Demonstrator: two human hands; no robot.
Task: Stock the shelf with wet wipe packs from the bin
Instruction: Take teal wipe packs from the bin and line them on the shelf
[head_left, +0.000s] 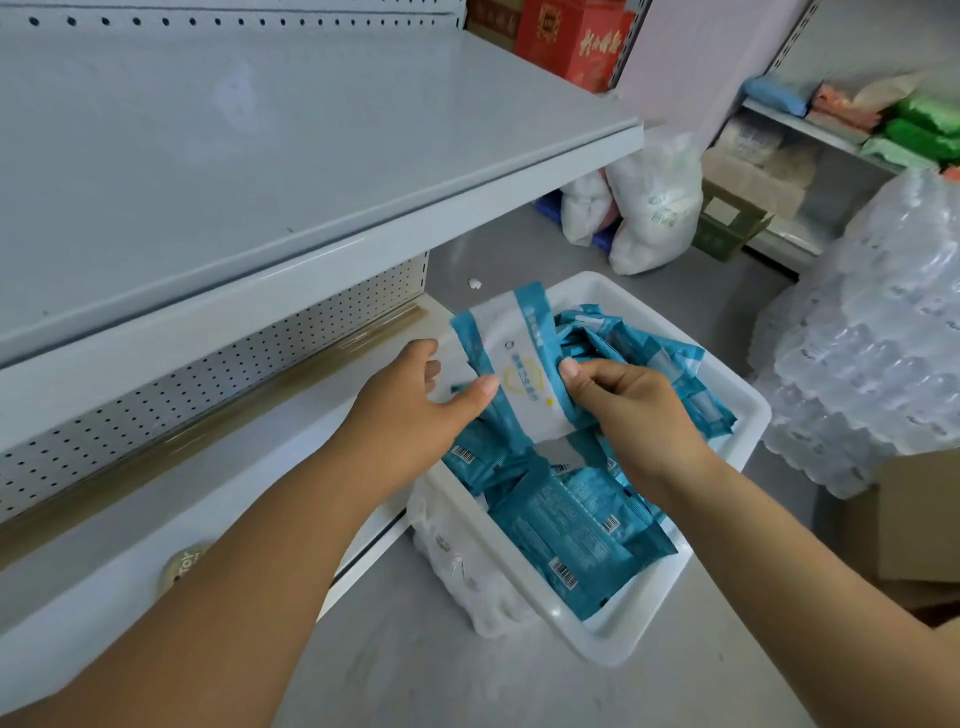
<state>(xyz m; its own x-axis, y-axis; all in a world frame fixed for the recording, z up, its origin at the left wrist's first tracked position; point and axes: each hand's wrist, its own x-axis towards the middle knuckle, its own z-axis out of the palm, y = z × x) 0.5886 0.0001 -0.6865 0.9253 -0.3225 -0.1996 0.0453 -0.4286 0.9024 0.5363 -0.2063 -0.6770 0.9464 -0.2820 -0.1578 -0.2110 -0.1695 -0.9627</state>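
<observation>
Left hand (415, 397) and right hand (628, 410) pinched one white-and-teal plastic wipe pack (519, 364).
White plastic bin (750, 415) of teal packs (561, 540) lay below grip; grey metal shelf (260, 156) up-left.

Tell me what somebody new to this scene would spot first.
Most likely the two hands at centre: the left hand and the right hand both grip one white-and-teal wet wipe pack just above the white bin on the floor. That bin is heaped with more teal packs. After that, the broad pale shelf filling the upper left.
</observation>
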